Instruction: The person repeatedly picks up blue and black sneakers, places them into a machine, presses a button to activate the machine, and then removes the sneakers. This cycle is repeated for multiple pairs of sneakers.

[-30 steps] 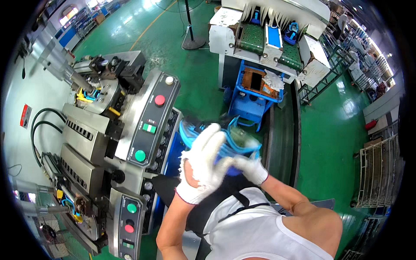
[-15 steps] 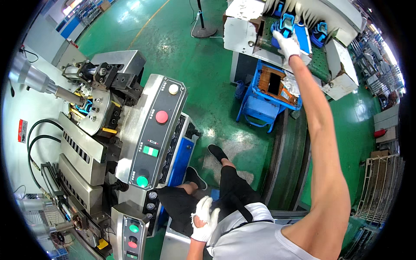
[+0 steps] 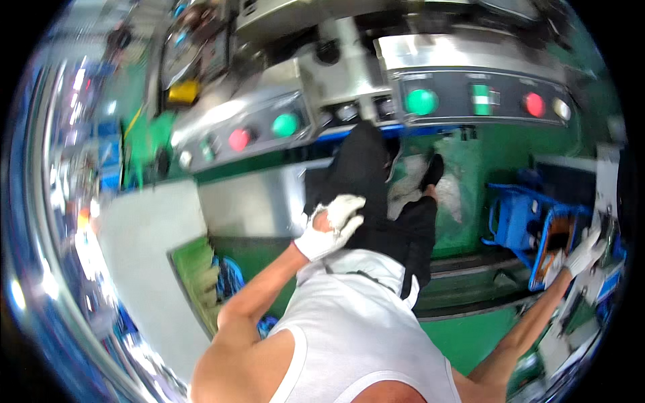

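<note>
My left hand (image 3: 334, 227), in a white glove with a bare patch on its back, hovers in front of my waist by the black shorts (image 3: 353, 174). Its thumb stands off from the fingers, and it holds nothing. Far out to the right reaches my right hand (image 3: 584, 255), also gloved in white, its fingers stretched and somewhat blurred. It is beside the blue cart (image 3: 517, 218) and close to a pale machine (image 3: 568, 319) bearing blue pieces; I see nothing in its grasp.
Ahead runs a control panel with a green button (image 3: 421, 102) and a red button (image 3: 534, 104); a second panel (image 3: 238, 131) stands left of it. A grey-white surface (image 3: 151, 228) lies at left, beside a green tray (image 3: 195, 269). Dark rails (image 3: 470, 289) cross the floor at right.
My view has swung left, so the control panels now lie ahead. My right hand has left the blue pieces on the machine and now sits at the right rim. The left stays near my waist.
</note>
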Demonstrator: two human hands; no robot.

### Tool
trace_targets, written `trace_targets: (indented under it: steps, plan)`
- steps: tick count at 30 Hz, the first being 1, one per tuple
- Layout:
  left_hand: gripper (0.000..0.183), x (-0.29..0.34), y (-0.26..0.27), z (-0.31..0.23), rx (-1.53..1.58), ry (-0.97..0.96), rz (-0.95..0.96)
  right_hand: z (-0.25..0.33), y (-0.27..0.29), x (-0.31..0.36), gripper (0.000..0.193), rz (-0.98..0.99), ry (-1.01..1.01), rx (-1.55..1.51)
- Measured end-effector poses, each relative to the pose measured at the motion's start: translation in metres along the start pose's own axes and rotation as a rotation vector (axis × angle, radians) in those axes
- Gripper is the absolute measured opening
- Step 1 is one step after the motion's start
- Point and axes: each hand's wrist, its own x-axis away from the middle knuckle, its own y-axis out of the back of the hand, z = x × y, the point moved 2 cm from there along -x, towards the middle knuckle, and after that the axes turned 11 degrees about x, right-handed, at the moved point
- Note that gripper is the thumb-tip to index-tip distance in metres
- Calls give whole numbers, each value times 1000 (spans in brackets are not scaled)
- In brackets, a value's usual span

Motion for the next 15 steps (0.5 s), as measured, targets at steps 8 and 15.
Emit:
trace_targets:
  steps: [8, 15]
  plan:
    - [24, 227, 131, 138, -238, 587, -690, -45, -120, 279, 75, 830, 22, 123]
    - [48, 565, 138, 135, -515, 1619, -1300, 36, -177, 313, 75, 1196, 325, 480]
